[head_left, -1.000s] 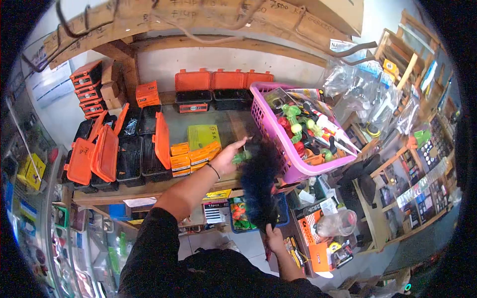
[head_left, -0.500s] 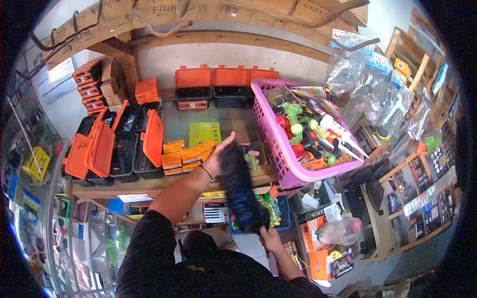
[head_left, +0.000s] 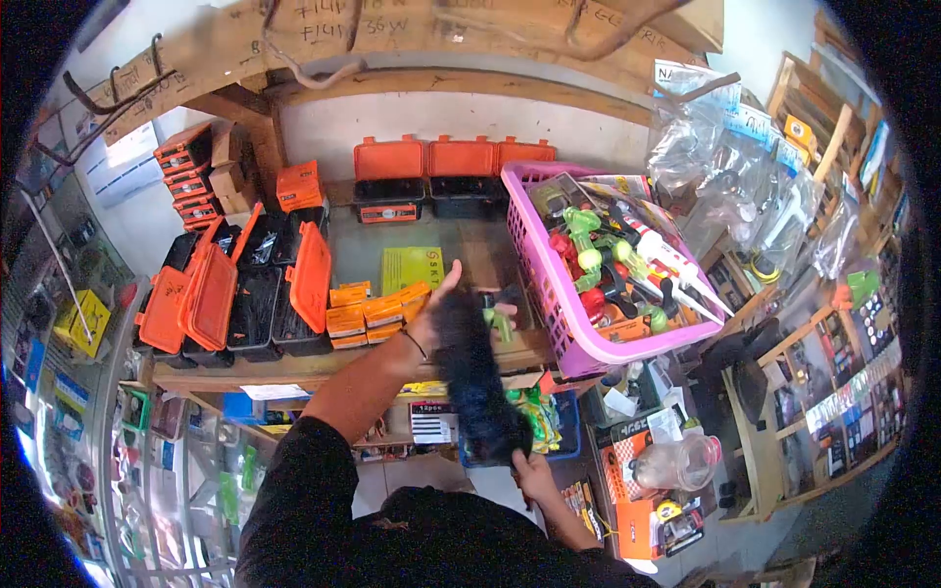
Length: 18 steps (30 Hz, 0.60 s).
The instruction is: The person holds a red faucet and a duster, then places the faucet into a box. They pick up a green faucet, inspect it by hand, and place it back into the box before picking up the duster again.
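A long dark bristly brush-like item (head_left: 472,382), blurred by motion, slants between my hands in the head view. My right hand (head_left: 534,477) is closed round its lower end. My left hand (head_left: 438,306) is at its upper end with the thumb pointing up; the fingers are mostly hidden behind the dark item. Small orange boxes (head_left: 380,312) lie just left of my left hand, beside a yellow-green packet (head_left: 412,269). A light green item (head_left: 500,319) sits on the bench right of the dark item.
A pink basket (head_left: 564,323) full of tools stands at right. Black cases with orange lids (head_left: 208,294) crowd the left; more cases (head_left: 389,186) stand behind. Metal hooks (head_left: 314,73) hang overhead. Below are a blue tray (head_left: 566,426) and a clear jar (head_left: 686,463).
The view has shifted slightly, so the bench things appear a little lower and further right. Both hands remain at the dark item, which stays slanted between them.
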Motion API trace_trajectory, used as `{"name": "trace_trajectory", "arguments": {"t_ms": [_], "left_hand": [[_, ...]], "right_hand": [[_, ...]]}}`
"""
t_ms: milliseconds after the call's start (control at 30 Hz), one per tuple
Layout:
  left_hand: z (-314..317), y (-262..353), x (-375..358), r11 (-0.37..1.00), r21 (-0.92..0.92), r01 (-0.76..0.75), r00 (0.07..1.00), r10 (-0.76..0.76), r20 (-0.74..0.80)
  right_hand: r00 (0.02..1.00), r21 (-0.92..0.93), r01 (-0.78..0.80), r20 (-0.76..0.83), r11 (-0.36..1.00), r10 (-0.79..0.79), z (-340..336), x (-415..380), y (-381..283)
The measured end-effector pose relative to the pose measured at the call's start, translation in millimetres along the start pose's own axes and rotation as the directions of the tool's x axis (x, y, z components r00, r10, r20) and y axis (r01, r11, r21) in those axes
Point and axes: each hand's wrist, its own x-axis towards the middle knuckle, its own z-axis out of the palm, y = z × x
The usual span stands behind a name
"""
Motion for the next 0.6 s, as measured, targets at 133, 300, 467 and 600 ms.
{"name": "trace_trajectory", "arguments": {"t_ms": [133,300,467,600], "left_hand": [[14.6,2.2,-3.1,1.000,-0.009,0.021,0.995,-0.022,-0.094],[5.5,1.4,-0.7,0.999,0.027,0.020,0.999,-0.019,-0.038],[15.4,2.3,-1.2,0.998,-0.037,0.060,0.997,-0.062,-0.054],[5.0,1.6,3.5,0.996,0.078,0.050,0.987,-0.037,-0.155]], "right_hand": [[0.957,0.286,-0.277,-0.006,0.917,0.291,-3.4,0.2,3.2],[0.992,0.222,-0.100,-0.053,0.970,0.115,-4.0,-4.4,11.4],[0.989,-0.016,0.077,-0.126,0.997,-0.078,3.2,-3.9,12.7],[0.948,0.321,-0.271,-0.074,0.907,0.309,0.2,-3.8,-13.3]]}}
